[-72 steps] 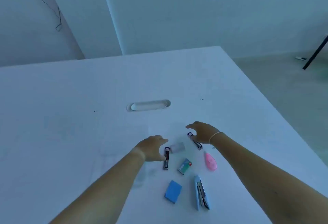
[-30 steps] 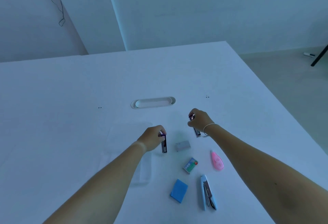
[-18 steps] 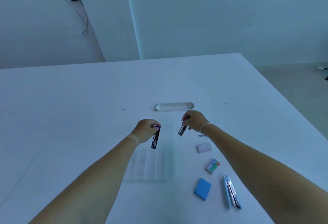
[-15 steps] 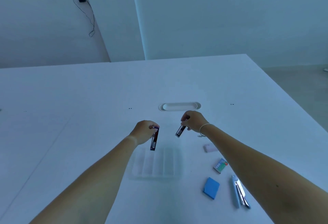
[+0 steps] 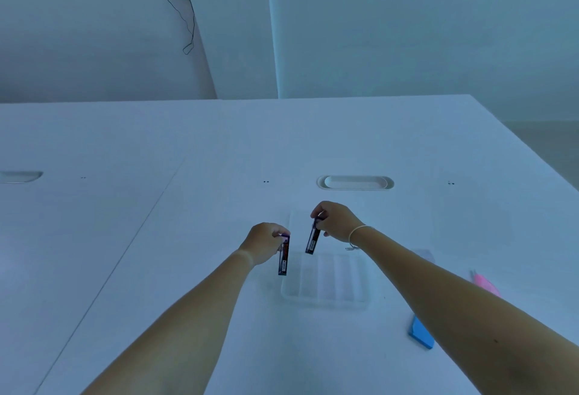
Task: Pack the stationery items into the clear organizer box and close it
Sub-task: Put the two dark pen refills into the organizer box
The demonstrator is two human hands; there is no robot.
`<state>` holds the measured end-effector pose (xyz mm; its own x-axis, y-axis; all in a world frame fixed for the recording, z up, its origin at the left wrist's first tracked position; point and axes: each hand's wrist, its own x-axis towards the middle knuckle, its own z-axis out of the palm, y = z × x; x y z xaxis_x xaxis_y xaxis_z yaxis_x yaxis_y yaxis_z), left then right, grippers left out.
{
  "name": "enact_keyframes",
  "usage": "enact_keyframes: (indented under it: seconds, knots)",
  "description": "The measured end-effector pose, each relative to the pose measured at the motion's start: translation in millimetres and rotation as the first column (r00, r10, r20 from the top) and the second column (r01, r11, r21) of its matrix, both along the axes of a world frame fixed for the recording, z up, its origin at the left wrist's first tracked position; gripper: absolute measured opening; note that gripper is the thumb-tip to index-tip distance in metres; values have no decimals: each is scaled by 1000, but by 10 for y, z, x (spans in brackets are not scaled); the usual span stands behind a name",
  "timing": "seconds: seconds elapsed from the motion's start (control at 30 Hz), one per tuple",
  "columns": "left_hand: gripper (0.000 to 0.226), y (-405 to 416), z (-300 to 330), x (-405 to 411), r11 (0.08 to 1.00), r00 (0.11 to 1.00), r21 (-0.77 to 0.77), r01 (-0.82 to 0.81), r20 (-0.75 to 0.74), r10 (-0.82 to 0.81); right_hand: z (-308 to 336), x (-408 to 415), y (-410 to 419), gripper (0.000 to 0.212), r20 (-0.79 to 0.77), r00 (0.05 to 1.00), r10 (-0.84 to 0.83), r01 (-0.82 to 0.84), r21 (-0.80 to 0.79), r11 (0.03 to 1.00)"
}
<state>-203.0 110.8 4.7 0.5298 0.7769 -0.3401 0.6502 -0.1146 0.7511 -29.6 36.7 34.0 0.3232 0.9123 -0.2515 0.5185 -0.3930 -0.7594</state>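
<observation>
The clear organizer box [image 5: 326, 278] lies open on the white table, its several narrow compartments running front to back. My left hand [image 5: 264, 241] pinches a dark pencil-lead case [image 5: 284, 256] by its top, so the case hangs over the box's left edge. My right hand [image 5: 335, 220] holds a second dark lead case [image 5: 313, 239] the same way above the box's far left part. A blue eraser block [image 5: 421, 336] and a pink correction tape [image 5: 485, 283] peek out behind my right forearm. The other items are hidden.
A pale grey eraser [image 5: 424, 254] lies right of the box, partly behind my right arm. An oval cable slot [image 5: 355, 182] sits in the table [image 5: 188, 206] beyond my hands, another at the far left [image 5: 18, 176]. The table's right edge drops to the floor.
Both hands lifted a lead case each off the table and carried them left. They now hang over the box; the view turned left too.
</observation>
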Motion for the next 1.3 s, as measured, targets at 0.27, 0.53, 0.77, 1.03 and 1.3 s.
enact_keyframes:
  seconds: [0.27,0.53,0.77,1.03,1.3]
  knots:
    - [25,-66,-209,69,995,995,-8,94,-30,-95,-72,26,-1,12,38,999,-39,40,-8,999]
    - [28,-140,-343,-17,943,937,176,283,-259,-233,-181,-24,40,12,29,999,-12,14,-46,999]
    - [32,36,-235,-160,935,938,239,261,-293,-187,-302,-294,130,9,-37,999,21,-23,-61,998]
    - [29,122,-204,-198,934,946,263,243,-276,-169,-563,-492,28,17,-28,998,52,-55,-133,990]
    - [30,50,-141,-29,925,942,261,275,-264,-206,-534,-225,-126,31,64,998,-21,26,-74,997]
